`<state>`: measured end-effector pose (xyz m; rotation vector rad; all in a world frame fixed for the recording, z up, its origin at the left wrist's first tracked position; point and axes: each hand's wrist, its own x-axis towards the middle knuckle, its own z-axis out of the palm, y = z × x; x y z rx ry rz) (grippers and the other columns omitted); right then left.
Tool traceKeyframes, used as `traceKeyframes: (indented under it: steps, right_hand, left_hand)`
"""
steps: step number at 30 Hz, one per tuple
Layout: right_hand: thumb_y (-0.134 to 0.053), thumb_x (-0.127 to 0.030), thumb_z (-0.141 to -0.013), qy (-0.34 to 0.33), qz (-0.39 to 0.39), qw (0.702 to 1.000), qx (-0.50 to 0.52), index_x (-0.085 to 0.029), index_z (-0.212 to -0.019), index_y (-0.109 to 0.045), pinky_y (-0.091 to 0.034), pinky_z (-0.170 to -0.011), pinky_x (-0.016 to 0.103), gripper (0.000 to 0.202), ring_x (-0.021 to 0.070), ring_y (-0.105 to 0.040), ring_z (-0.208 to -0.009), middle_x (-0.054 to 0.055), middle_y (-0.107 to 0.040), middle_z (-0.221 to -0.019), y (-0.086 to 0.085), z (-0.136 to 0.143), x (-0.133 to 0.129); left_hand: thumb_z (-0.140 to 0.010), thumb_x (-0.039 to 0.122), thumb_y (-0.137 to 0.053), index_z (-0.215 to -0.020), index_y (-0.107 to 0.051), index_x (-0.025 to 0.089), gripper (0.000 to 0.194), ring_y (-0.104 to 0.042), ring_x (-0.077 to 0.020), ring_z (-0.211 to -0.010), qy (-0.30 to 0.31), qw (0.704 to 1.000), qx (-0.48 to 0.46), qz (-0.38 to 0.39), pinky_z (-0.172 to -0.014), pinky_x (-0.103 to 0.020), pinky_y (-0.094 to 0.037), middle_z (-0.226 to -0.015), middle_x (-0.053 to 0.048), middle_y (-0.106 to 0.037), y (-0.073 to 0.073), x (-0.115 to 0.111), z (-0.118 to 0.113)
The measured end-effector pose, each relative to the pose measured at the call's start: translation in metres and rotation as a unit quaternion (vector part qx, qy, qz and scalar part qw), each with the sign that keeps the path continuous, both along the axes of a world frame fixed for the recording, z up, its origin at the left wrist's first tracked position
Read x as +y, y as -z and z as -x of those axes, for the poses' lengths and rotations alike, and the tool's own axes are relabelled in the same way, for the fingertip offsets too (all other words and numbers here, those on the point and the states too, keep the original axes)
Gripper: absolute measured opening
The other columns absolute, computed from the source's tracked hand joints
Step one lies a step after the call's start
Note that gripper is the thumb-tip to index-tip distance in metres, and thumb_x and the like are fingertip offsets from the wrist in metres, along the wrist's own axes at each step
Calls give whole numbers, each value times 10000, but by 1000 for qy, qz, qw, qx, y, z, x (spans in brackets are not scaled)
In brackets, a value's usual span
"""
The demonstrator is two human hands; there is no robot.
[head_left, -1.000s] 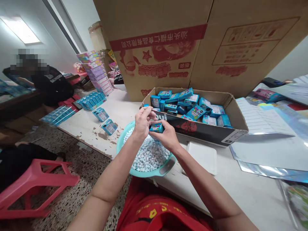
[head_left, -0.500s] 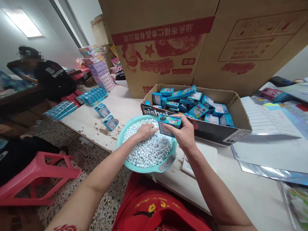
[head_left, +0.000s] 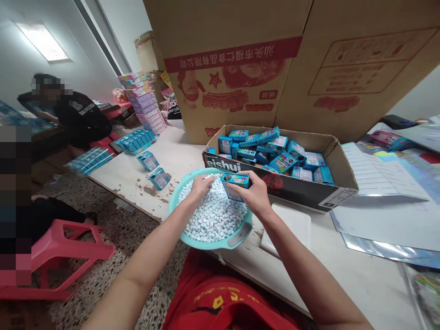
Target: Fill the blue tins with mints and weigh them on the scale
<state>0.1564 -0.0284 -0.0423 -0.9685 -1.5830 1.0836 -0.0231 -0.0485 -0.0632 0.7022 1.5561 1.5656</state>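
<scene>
The little blue box [head_left: 235, 185] sits in the right hand [head_left: 252, 195], just over the far edge of the green bowl [head_left: 240, 233]. The right grip is closed around the box, with the thumb near the front and the fingers behind it. The box is tipped a bit, and its open top end faces the left hand [head_left: 200, 185]. It is bright blue with a colourful picture on top and a white label on its side.

The left hand is down in the bowl, on top of the white candies [head_left: 213, 215]. Its fingers are curled over the pile and pinched together, but I cannot tell if any candy is inside them. Both arms reach out from the bottom of the view and meet over the bowl.

The bowl sits at the edge of the desk [head_left: 343, 270], and part of it hangs past the edge. Right behind the bowl is a low cardboard tray [head_left: 302, 190] full of more blue boxes. A very big brown carton [head_left: 275, 64] stands behind the tray. A flat white pad [head_left: 292, 227] lies near the right wrist. Two small blue boxes [head_left: 154, 170] lie on the desk to the left, well apart from the bowl. Shiny sheets [head_left: 385, 220] lie on the right. A pink stool [head_left: 58, 256] is on the floor. Another person [head_left: 79, 121] in black sits far off on the left.
</scene>
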Motion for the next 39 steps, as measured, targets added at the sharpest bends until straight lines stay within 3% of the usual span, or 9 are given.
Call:
traceKeyframes:
  steps: [3,6,9,14,20,25,34,39]
  right_hand:
    - [-776,-467,-601,-9,-13,1000,-19,-201,-887,-626,-466,-727,327,417,213,-608,-780,22,-675,-838,-1,6,-1]
    - [-758,-447,-624,-13,-42,997,-61,-208,-877,-630,-457,-730,321,371,208,-605,-782,19,-670,-851,-2,18,-3]
    - [-749,-409,-639,-26,-73,992,-97,-211,-874,-635,-440,-726,313,328,203,-601,-778,14,-666,-857,-4,31,-5]
    - [-752,-347,-630,-30,-83,988,-124,-213,-865,-633,-415,-687,293,295,199,-591,-764,0,-658,-832,-8,42,-7]
    - [-748,-314,-653,-67,-124,982,-122,-214,-854,-633,-412,-692,284,253,190,-591,-779,-1,-654,-858,-10,42,-5]
    - [-754,-315,-645,-32,-118,983,-139,-222,-868,-636,-421,-702,293,269,199,-600,-785,5,-668,-869,-12,42,1]
    - [-775,-322,-627,-39,-125,980,-150,-224,-867,-659,-431,-699,298,284,201,-614,-772,2,-686,-872,-14,38,11]
    - [-779,-315,-632,-46,-131,980,-140,-223,-873,-660,-436,-713,296,284,203,-620,-795,-1,-685,-870,-13,35,14]
  left_hand:
    - [-557,331,-725,-615,-505,176,275,-339,-45,-343,26,999,-30,4,-343,-155,-167,-470,54,-451,-29,-1,-2]
    - [-560,336,-715,-662,-512,171,281,-368,-38,-356,35,994,-92,-51,-339,-147,-207,-496,55,-466,-59,2,-5]
    - [-577,318,-697,-663,-507,164,259,-440,-54,-387,15,983,-151,-106,-366,-156,-305,-509,37,-505,-72,9,-9]
    - [-599,373,-719,-665,-469,179,324,-563,-102,-471,-46,976,-176,-119,-480,-213,-463,-536,32,-542,-66,15,-13]
    - [-589,435,-772,-667,-500,166,391,-555,-95,-450,-74,979,-141,-126,-463,-221,-471,-592,14,-590,-65,16,-14]
    - [-625,468,-771,-627,-514,169,394,-540,-90,-436,-61,982,-112,-142,-445,-208,-453,-522,40,-517,-67,21,-17]
    - [-667,483,-750,-613,-510,170,398,-540,-99,-442,-55,982,-115,-137,-446,-231,-463,-541,21,-540,-61,28,-19]
    - [-684,510,-737,-601,-501,180,414,-492,-93,-404,-45,983,-93,-149,-404,-214,-399,-457,37,-488,-61,29,-21]
